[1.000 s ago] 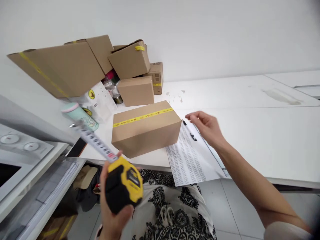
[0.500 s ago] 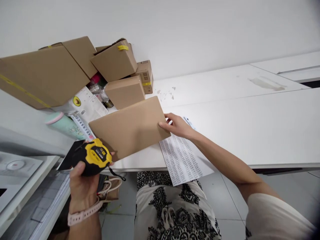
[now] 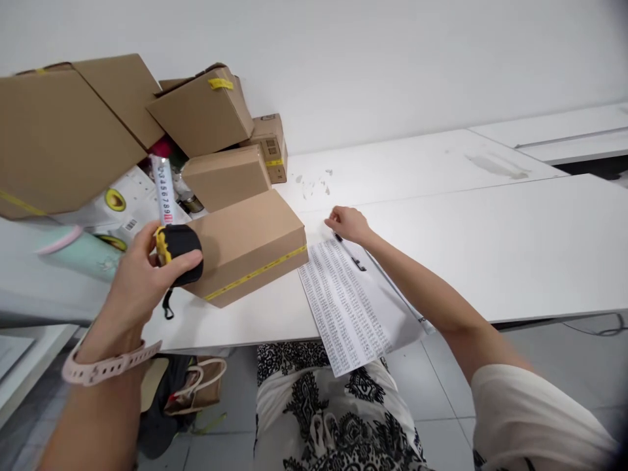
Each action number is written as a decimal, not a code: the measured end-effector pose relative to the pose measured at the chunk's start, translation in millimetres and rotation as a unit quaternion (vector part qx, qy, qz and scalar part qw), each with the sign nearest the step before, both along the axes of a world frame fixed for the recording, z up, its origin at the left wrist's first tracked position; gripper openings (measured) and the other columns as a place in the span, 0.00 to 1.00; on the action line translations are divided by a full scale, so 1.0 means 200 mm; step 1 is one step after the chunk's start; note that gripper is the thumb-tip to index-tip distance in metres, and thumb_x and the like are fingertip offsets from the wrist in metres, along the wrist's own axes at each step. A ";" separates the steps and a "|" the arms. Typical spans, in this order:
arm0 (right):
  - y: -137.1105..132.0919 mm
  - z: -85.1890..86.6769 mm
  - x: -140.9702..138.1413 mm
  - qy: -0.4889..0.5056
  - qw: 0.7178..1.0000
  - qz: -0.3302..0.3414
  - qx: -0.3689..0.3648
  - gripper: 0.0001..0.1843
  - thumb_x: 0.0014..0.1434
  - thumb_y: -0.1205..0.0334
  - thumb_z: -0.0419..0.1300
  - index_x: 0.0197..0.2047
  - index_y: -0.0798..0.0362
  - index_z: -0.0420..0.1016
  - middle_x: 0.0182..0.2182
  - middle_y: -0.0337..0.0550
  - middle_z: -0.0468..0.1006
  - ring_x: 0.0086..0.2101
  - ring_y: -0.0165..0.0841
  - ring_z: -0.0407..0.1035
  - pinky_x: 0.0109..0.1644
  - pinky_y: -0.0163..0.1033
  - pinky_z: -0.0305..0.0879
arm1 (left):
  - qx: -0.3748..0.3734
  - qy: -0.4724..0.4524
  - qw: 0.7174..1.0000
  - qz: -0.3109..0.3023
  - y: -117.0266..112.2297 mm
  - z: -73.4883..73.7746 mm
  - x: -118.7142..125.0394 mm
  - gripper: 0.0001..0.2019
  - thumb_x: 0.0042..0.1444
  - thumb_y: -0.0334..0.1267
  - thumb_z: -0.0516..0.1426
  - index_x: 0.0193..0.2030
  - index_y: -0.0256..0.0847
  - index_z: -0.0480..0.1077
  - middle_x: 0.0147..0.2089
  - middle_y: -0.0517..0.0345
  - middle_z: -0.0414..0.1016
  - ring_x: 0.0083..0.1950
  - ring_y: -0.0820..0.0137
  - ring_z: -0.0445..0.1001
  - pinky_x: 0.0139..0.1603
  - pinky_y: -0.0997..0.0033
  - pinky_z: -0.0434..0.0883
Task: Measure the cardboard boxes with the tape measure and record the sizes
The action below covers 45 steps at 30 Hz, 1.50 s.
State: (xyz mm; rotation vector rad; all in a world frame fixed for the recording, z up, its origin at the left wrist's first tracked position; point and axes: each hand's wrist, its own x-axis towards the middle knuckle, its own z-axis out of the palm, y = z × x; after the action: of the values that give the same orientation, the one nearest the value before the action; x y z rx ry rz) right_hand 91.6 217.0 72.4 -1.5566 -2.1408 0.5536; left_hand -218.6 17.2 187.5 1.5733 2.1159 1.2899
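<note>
In my left hand [image 3: 142,271] is a black and yellow tape measure [image 3: 180,254], gripped between thumb and fingers. Its blade [image 3: 163,190], with numbers on it, sticks out towards the back. Right beside the tape lies a closed brown cardboard box [image 3: 248,242], with yellow tape along its front side. My right hand [image 3: 349,224] is off the box, its fingers curled with nothing visible in them. Just under that hand a dark pen [image 3: 354,256] rests by a printed sheet [image 3: 346,307], which overhangs the table's front edge.
Several cardboard boxes [image 3: 201,111] are piled at the back left against the wall. A mint-green tumbler [image 3: 81,252] and a white package with avocado pictures [image 3: 132,203] lie at the left. The white table [image 3: 466,255] stretches to the right. A bag [image 3: 199,386] stands on the floor.
My right hand has let go of the box and moved slightly away from it. The box now rests flat with its taped side showing. My left hand has turned and raised the tape measure.
</note>
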 end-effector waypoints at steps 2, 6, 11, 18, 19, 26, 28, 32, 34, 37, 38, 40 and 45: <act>-0.01 -0.09 0.10 -0.095 0.995 -0.022 -0.012 0.11 0.61 0.53 0.57 0.37 0.52 0.72 0.35 0.49 0.79 0.36 0.40 0.70 0.37 0.41 0.58 | -0.067 0.153 0.986 0.028 0.04 0.02 0.04 0.41 0.43 0.55 0.69 0.62 0.42 0.66 0.48 0.52 0.75 0.43 0.54 0.74 0.45 0.49 0.72; -0.05 -0.23 0.20 -0.142 0.989 0.017 -0.044 0.15 0.59 0.51 0.59 0.44 0.52 0.70 0.34 0.48 0.78 0.34 0.40 0.69 0.35 0.40 0.57 | -0.166 0.304 0.938 0.003 0.14 0.05 0.11 0.45 0.45 0.60 0.66 0.66 0.42 0.62 0.58 0.43 0.72 0.51 0.39 0.73 0.50 0.32 0.67; -0.06 -0.26 0.28 0.020 0.995 0.091 -0.045 0.17 0.59 0.66 0.52 0.50 0.52 0.72 0.29 0.39 0.76 0.30 0.32 0.66 0.36 0.37 0.59 | -0.185 0.309 0.932 -0.045 0.26 0.03 0.07 0.47 0.35 0.54 0.72 0.65 0.44 0.66 0.53 0.48 0.76 0.48 0.42 0.73 0.53 0.27 0.62; -0.08 -0.24 0.30 -0.116 0.974 0.191 0.047 0.23 0.60 0.77 0.47 0.49 0.55 0.79 0.41 0.52 0.79 0.38 0.38 0.71 0.43 0.42 0.64 | -0.169 0.332 0.927 -0.051 0.29 0.04 0.09 0.41 0.39 0.58 0.69 0.61 0.43 0.70 0.48 0.51 0.79 0.55 0.37 0.70 0.56 0.23 0.57; -0.08 -0.24 0.28 -0.166 0.960 0.215 0.072 0.22 0.59 0.78 0.48 0.47 0.56 0.79 0.41 0.54 0.79 0.40 0.40 0.71 0.43 0.43 0.64 | -0.145 0.348 0.925 -0.052 0.26 0.04 0.15 0.42 0.41 0.58 0.69 0.62 0.41 0.69 0.52 0.47 0.77 0.59 0.34 0.67 0.57 0.24 0.56; -0.03 -0.20 0.26 -0.295 0.881 0.338 0.152 0.19 0.64 0.76 0.45 0.42 0.52 0.75 0.36 0.52 0.78 0.39 0.41 0.67 0.44 0.45 0.64 | 0.165 0.276 0.896 -0.306 0.08 -0.27 0.67 0.18 0.58 0.38 0.60 0.55 0.41 0.72 0.55 0.47 0.77 0.57 0.54 0.74 0.59 0.51 0.69; 0.00 -0.18 0.32 -0.238 0.911 0.302 0.149 0.14 0.65 0.70 0.47 0.42 0.51 0.73 0.35 0.52 0.78 0.37 0.41 0.67 0.42 0.45 0.63 | 0.149 0.234 0.896 -0.347 0.10 -0.43 0.78 0.11 0.59 0.33 0.57 0.49 0.39 0.74 0.50 0.46 0.78 0.54 0.56 0.75 0.56 0.52 0.72; 0.01 -0.17 0.37 0.041 0.989 0.039 0.136 0.09 0.63 0.59 0.51 0.43 0.52 0.69 0.31 0.47 0.76 0.32 0.38 0.69 0.38 0.44 0.64 | 0.036 0.199 0.898 -0.391 0.25 -0.69 0.94 0.12 0.63 0.32 0.50 0.47 0.35 0.73 0.48 0.41 0.78 0.53 0.54 0.76 0.54 0.49 0.73; 0.00 -0.18 0.34 0.226 0.972 -0.032 0.061 0.14 0.64 0.54 0.50 0.47 0.51 0.67 0.29 0.43 0.76 0.30 0.36 0.70 0.37 0.42 0.67 | -0.032 0.234 0.887 -0.396 0.35 -0.77 1.00 0.17 0.64 0.33 0.50 0.56 0.31 0.69 0.60 0.35 0.73 0.64 0.52 0.69 0.62 0.48 0.68; 0.00 -0.25 0.27 0.408 0.907 0.011 -0.105 0.21 0.62 0.43 0.52 0.48 0.52 0.68 0.34 0.46 0.79 0.35 0.35 0.74 0.43 0.43 0.71 | -0.125 0.284 0.869 -0.385 0.47 -0.85 1.06 0.32 0.63 0.44 0.54 0.67 0.21 0.57 0.72 0.26 0.53 0.75 0.46 0.49 0.72 0.46 0.53; 0.00 -0.27 0.24 0.433 0.890 0.025 -0.141 0.23 0.60 0.41 0.55 0.46 0.52 0.70 0.36 0.48 0.80 0.37 0.36 0.75 0.45 0.43 0.71 | -0.149 0.291 0.865 -0.379 0.50 -0.87 1.08 0.37 0.63 0.47 0.55 0.69 0.18 0.53 0.74 0.24 0.49 0.76 0.44 0.44 0.73 0.45 0.49; 0.02 -0.33 0.21 0.446 0.880 0.025 -0.163 0.25 0.53 0.39 0.62 0.43 0.52 0.70 0.35 0.46 0.79 0.38 0.35 0.75 0.45 0.42 0.70 | -0.172 0.298 0.862 -0.373 0.54 -0.90 1.09 0.41 0.63 0.53 0.53 0.70 0.17 0.50 0.74 0.23 0.46 0.76 0.44 0.41 0.74 0.44 0.46; 0.07 -0.40 0.20 0.350 0.930 0.012 -0.115 0.17 0.53 0.46 0.63 0.34 0.50 0.66 0.23 0.33 0.69 0.26 0.30 0.65 0.33 0.37 0.65 | -0.156 0.308 0.862 -0.371 0.55 -0.92 1.08 0.42 0.64 0.56 0.52 0.71 0.19 0.51 0.75 0.25 0.45 0.76 0.45 0.41 0.74 0.44 0.43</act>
State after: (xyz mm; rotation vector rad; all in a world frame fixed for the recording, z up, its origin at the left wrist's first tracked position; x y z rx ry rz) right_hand 131.7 231.5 -8.2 -1.1807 -1.5808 1.1953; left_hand -3.2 127.3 3.8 2.4756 1.5258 0.1828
